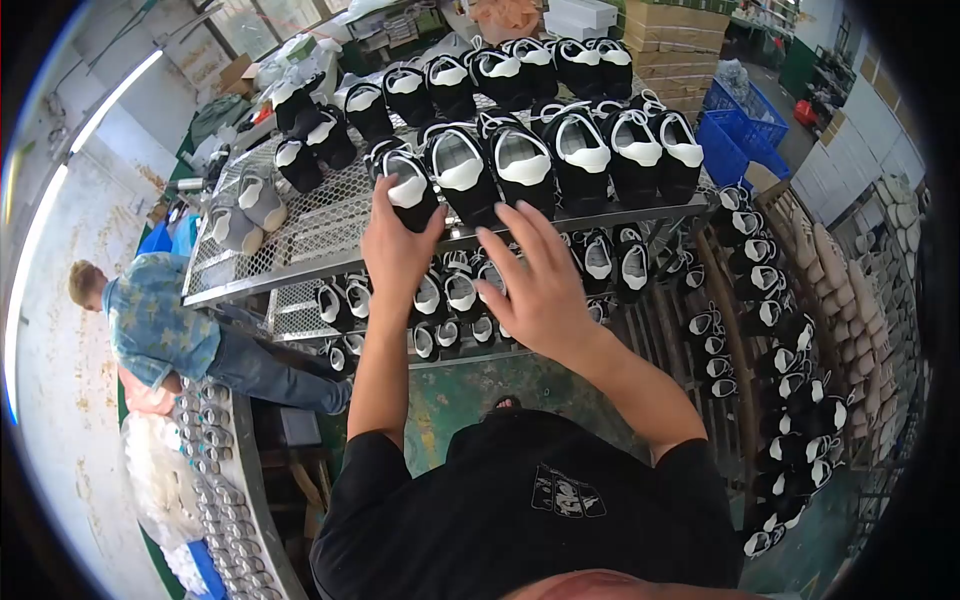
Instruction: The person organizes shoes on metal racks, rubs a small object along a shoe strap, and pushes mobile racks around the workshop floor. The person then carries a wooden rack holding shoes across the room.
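Black shoes with white heel patches and white laces stand in rows on a metal mesh rack [320,212]. My left hand [400,240] is at the front-row shoe [408,192] at the left end, fingers on one side and thumb on the other. Near the rack's front edge, my right hand [535,285] has its fingers apart and holds nothing. Its fingertips are just below the neighbouring shoes [522,165]; whether they touch is unclear.
Grey shoes [262,200] sit at the rack's left. Lower shelves hold more shoes [460,292]. A person [165,320] stands at the left beside a shoe-laden table. Blue crates [735,140] and further shoe racks [660,340] are to the right.
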`<state>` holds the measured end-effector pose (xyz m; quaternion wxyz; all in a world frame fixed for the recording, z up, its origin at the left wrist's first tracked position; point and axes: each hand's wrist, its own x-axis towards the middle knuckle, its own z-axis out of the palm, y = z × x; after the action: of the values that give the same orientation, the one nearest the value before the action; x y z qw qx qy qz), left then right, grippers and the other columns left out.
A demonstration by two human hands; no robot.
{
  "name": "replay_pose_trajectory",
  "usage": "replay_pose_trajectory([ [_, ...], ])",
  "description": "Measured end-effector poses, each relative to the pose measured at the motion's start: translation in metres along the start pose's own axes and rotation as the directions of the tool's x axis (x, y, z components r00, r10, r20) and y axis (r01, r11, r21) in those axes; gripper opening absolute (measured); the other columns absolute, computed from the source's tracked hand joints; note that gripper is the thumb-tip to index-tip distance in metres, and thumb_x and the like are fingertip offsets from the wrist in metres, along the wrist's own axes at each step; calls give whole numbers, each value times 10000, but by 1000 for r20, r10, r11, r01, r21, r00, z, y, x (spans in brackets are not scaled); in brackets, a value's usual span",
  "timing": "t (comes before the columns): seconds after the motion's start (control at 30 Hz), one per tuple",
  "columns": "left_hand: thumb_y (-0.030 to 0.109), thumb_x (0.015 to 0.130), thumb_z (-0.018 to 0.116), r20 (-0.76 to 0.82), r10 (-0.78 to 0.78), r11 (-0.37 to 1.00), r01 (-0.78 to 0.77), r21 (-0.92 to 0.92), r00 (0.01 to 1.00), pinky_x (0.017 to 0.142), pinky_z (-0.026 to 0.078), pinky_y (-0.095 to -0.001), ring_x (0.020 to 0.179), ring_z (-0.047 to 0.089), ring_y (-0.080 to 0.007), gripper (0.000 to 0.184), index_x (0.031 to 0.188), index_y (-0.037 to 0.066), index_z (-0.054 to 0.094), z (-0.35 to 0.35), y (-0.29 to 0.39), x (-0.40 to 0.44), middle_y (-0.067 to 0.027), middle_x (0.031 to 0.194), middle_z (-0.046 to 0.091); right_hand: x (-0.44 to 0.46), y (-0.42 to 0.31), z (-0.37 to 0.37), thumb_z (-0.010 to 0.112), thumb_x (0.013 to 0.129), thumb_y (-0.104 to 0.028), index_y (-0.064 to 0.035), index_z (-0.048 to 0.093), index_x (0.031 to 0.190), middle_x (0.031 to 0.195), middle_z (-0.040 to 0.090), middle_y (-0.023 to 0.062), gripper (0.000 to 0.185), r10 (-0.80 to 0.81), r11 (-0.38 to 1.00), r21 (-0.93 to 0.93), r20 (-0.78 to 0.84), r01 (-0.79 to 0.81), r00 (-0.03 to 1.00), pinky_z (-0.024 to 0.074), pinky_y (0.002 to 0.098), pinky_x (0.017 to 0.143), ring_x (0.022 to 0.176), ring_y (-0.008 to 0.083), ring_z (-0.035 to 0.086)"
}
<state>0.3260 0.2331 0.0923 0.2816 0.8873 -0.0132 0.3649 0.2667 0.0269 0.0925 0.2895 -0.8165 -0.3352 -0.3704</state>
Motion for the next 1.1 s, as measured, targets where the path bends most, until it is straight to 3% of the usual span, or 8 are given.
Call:
replay_pose_trajectory([
  [0.1, 383, 791, 805, 108, 62, 998, -60, -24, 992, 778, 546, -457, 947, 688, -425, 922, 1484, 28, 311, 0, -2, -1, -254, 1160, 663, 32, -4, 30, 746, 822, -303, -38, 531, 1356, 1475, 406, 232, 634, -34, 998, 52, -7, 34, 999, 368, 547, 1092, 1344, 468, 381],
  [0.23, 197, 714, 847, 154, 41, 993, -23, -118, 987, 797, 553, -447, 1010, 665, -427, 1003, 1508, -11, 269, -14, -13, -9, -269, 1243, 604, 46, 10, 72, 680, 876, -431, -88, 464, 1456, 1549, 340, 223, 707, -42, 998, -43, 118, 47, 992, 288, 611, 1135, 1390, 527, 298],
  [0.4, 159, 802, 761, 36, 174, 984, -173, -47, 984, 1118, 345, -457, 1301, 485, -408, 773, 1451, -19, 381, -18, -74, -17, -244, 1420, 484, 44, 14, 48, 643, 901, -447, -103, 465, 1463, 1562, 331, 216, 682, 6, 975, -222, 20, -1, 1000, 245, 675, 1114, 1401, 522, 286],
  [0.5, 184, 867, 686, 83, 185, 977, -192, 87, 979, 972, 397, -444, 1103, 585, -330, 525, 1335, 10, 523, -12, -92, -33, -176, 1227, 618, 42, 47, 38, 621, 921, -457, -114, 439, 1483, 1566, 327, 215, 683, 179, 912, -363, -62, -189, 982, 236, 704, 1091, 1385, 520, 315],
  [0.57, 193, 891, 657, 96, 272, 949, -283, 138, 958, 950, 393, -428, 1056, 595, -307, 424, 1275, 34, 573, -10, -87, -35, -142, 1176, 642, 36, 67, 41, 613, 929, -458, -127, 416, 1500, 1561, 327, 225, 689, 93, 924, -372, -2, -87, 996, 233, 708, 1090, 1383, 522, 317],
  [0.7, 221, 892, 660, 118, 364, 902, -381, 201, 924, 923, 386, -402, 997, 606, -266, 279, 1136, 87, 663, -12, -82, -33, -65, 1126, 668, 26, 84, 13, 595, 944, -406, -44, 423, 1481, 1537, 331, 279, 670, 52, 917, -371, -250, -146, 967, 149, 669, 1134, 1406, 501, 303],
  [0.83, 262, 825, 736, 130, 370, 910, -387, 149, 920, 904, 389, -399, 981, 597, -270, 344, 1117, 95, 666, -19, -82, -33, -50, 1105, 665, -6, 145, -5, 528, 1003, -271, 8, 483, 1403, 1494, 379, 278, 489, 242, 757, -456, -470, -468, 849, 221, 560, 1151, 1393, 457, 341],
  [1.1, 298, 824, 741, 39, 468, 862, -466, 201, 883, 868, 414, -396, 913, 619, -275, 348, 1097, 86, 702, -5, -102, -38, -65, 1012, 685, -59, 138, -15, 722, 841, -143, 13, 553, 1179, 1133, 587, 198, 409, 254, 780, -313, -633, -542, 732, 414, 475, 940, 1064, 379, 535],
])
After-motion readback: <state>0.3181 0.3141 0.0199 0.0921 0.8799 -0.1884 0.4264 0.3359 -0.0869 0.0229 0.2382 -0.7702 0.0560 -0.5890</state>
